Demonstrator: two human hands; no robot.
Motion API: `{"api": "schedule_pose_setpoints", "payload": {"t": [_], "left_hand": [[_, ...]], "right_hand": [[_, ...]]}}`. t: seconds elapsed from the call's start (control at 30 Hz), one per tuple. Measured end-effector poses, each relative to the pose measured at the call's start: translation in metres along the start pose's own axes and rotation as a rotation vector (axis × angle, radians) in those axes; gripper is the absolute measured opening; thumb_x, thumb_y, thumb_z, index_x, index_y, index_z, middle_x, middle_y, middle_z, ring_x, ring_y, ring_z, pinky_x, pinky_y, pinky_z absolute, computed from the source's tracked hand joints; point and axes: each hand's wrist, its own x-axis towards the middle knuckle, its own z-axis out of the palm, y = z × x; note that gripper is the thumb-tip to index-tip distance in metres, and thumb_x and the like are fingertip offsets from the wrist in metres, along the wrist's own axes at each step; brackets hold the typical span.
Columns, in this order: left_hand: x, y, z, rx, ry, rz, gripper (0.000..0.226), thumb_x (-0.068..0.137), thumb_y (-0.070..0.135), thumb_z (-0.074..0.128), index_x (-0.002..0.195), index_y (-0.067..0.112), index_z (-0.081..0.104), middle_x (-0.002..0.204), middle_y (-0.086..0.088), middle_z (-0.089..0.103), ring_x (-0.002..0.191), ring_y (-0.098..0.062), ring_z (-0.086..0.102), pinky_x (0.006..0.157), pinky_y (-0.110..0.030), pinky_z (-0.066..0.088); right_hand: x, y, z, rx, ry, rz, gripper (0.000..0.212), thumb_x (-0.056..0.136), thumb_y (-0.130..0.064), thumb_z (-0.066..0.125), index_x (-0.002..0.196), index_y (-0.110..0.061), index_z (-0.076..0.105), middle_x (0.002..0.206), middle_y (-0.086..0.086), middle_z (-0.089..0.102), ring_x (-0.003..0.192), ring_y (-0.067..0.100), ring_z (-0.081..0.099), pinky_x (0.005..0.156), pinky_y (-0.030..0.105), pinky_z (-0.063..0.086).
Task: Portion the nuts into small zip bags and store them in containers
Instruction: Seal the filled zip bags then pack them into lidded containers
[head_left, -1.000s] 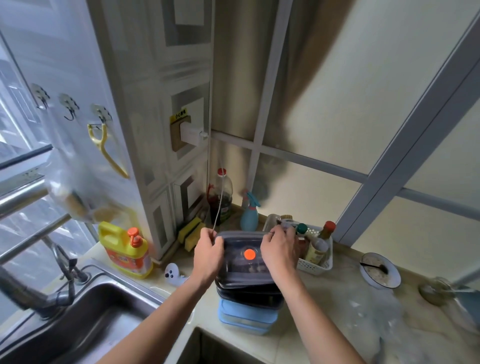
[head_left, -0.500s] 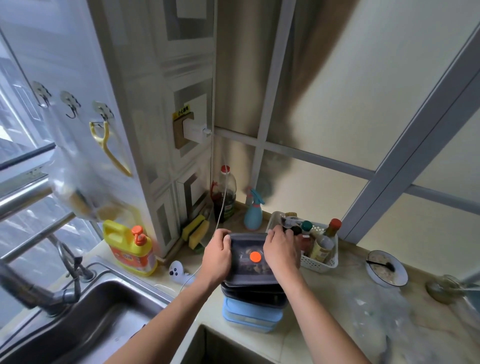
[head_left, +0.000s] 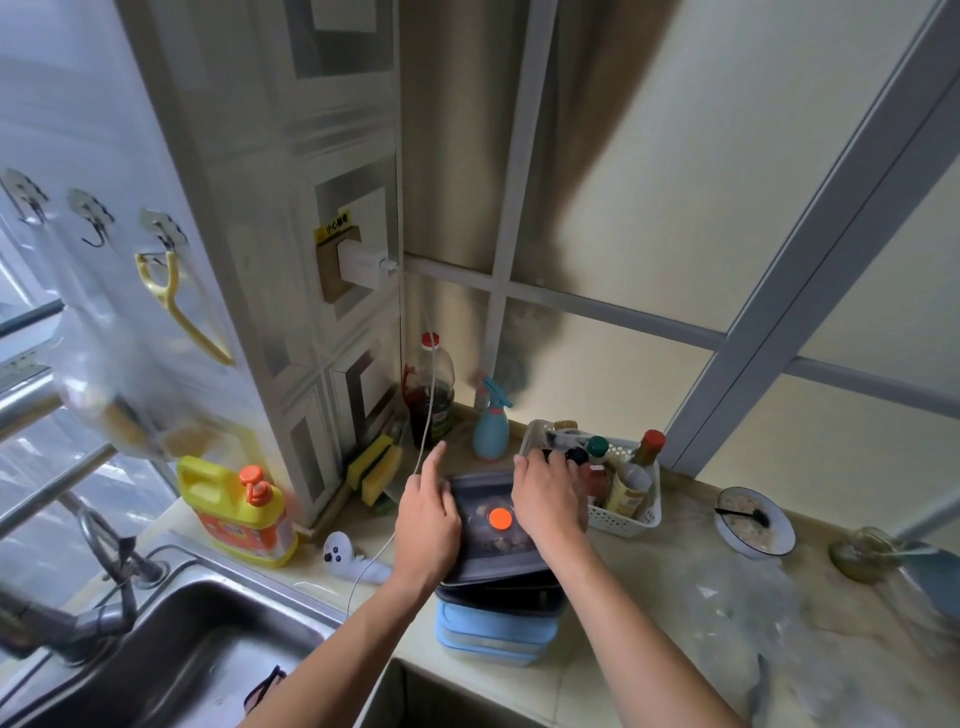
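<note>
From the head view, our left hand (head_left: 428, 519) and right hand (head_left: 548, 501) press flat, fingers extended, on the dark lidded container (head_left: 496, 530) topping the stack at the countertop's (head_left: 649, 582) front edge. We judge even pressure along each rim seats the lid; nuts show dimly through it.

**Colours at the kitchen counter**

Dark grey lid (head_left: 493, 525) with an orange dot; pale blue containers (head_left: 493, 631) beneath. Yellow detergent bottle (head_left: 236, 512), orange cap and label. Light blue spray bottle (head_left: 490, 434). White basket (head_left: 631, 512). Yellow sponges (head_left: 376, 467). Beige counter (head_left: 649, 587).
</note>
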Motion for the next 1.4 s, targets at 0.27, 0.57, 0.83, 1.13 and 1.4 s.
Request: {"api": "schedule_pose_setpoints", "payload": {"t": [0.27, 0.57, 0.83, 1.13, 1.4], "left_hand": [[0.012, -0.007, -0.001, -0.014, -0.066, -0.031, 0.017, 0.104, 0.019, 0.044, 0.113, 0.015, 0.058, 0.105, 0.001, 0.055, 0.102, -0.017, 0.051, 0.089, -0.028, 0.038], [0.024, 0.003, -0.005, -0.070, -0.151, -0.273, 0.029, 0.098, 0.049, 0.050, 0.091, 0.021, 0.058, 0.094, 0.000, 0.065, 0.093, -0.023, 0.060, 0.087, -0.039, 0.049], [0.031, 0.001, -0.005, 0.001, -0.127, -0.158, 0.028, 0.098, 0.046, 0.054, 0.088, 0.020, 0.060, 0.085, 0.003, 0.065, 0.083, -0.018, 0.062, 0.078, -0.038, 0.050], [0.032, -0.003, -0.014, -0.424, -0.311, -0.498, 0.046, 0.087, 0.057, 0.064, 0.111, 0.017, 0.063, 0.105, -0.008, 0.072, 0.096, -0.024, 0.070, 0.091, -0.042, 0.057], [0.020, -0.026, -0.021, -0.636, -0.697, -0.780, 0.083, 0.069, 0.086, 0.061, 0.123, 0.024, 0.067, 0.117, -0.014, 0.072, 0.113, -0.035, 0.067, 0.104, -0.053, 0.048]], "right_hand": [[0.003, -0.006, 0.003, -0.044, -0.009, 0.063, 0.053, 0.109, -0.041, 0.024, 0.124, -0.007, 0.062, 0.119, 0.016, 0.064, 0.108, 0.030, 0.057, 0.088, 0.039, 0.047], [0.016, 0.028, 0.001, 0.285, -0.242, -0.050, 0.049, 0.107, -0.049, 0.032, 0.107, -0.009, 0.060, 0.103, 0.015, 0.065, 0.099, 0.033, 0.060, 0.078, 0.037, 0.041], [-0.002, 0.019, 0.000, 0.244, -0.081, 0.014, 0.050, 0.106, -0.051, 0.030, 0.109, -0.010, 0.059, 0.100, 0.012, 0.060, 0.094, 0.030, 0.059, 0.070, 0.034, 0.039], [0.001, 0.031, -0.007, 0.690, -0.317, 0.388, 0.091, 0.081, -0.081, 0.055, 0.140, -0.012, 0.047, 0.139, 0.011, 0.053, 0.127, 0.031, 0.053, 0.091, 0.036, 0.046], [-0.001, 0.054, -0.014, 1.042, -0.651, 0.500, 0.114, 0.070, -0.081, 0.070, 0.157, -0.015, 0.034, 0.163, 0.007, 0.034, 0.147, 0.028, 0.036, 0.115, 0.041, 0.034]]}}
